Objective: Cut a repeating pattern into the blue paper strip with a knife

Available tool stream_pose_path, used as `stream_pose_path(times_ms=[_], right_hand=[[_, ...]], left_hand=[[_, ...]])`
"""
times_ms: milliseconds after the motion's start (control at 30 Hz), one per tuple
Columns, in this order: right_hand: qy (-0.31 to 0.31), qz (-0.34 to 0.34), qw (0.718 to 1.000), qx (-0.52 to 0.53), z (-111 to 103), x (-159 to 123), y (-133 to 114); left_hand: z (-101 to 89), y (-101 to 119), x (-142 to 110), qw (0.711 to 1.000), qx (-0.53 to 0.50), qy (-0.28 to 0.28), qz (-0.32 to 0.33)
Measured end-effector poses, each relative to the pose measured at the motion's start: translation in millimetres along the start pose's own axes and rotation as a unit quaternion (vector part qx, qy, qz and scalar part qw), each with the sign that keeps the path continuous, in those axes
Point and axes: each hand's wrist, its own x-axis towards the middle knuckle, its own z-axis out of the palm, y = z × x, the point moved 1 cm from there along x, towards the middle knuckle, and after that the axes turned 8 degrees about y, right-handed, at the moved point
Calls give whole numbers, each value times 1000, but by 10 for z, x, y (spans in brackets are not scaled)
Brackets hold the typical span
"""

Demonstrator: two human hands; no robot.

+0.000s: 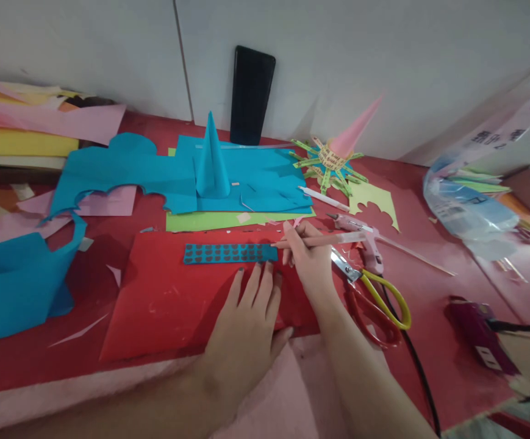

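My left hand (249,320) lies flat with its fingers spread on a red sheet (155,305). Its fingertips press the lower edge of a blue paper strip (223,253), which carries two rows of small dark brown rounded shapes. In my right hand (313,262) a slim pen (342,238) is pinched, its tip at the plain right end of the strip. Close to that wrist lie scissors (351,274) with one yellow and one red handle, and a pink glue gun (372,244).
Behind the red sheet, a blue paper cone (212,161) stands on blue sheets (265,177). A black phone (252,94) leans on the wall. Further right are a pink cone ornament (354,134), a plastic bag (470,183) and a purple power block (482,335). Cut blue paper (13,286) lies left.
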Motion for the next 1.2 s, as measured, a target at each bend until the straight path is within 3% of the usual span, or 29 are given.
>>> stream_pose_path(times_ms=[267,700,1200], right_hand=[[-6,-33,999,-24,18,-10,-35],[-10,-40,999,-34,26,-14,-29],[-10,-52,997,-59,27,-11,-3]], left_hand=[[17,-2,-9,1000,-3,14,3],[8,-7,1,1000,-12,-11,1],[1,-11,-1,1000,-13,7,2]])
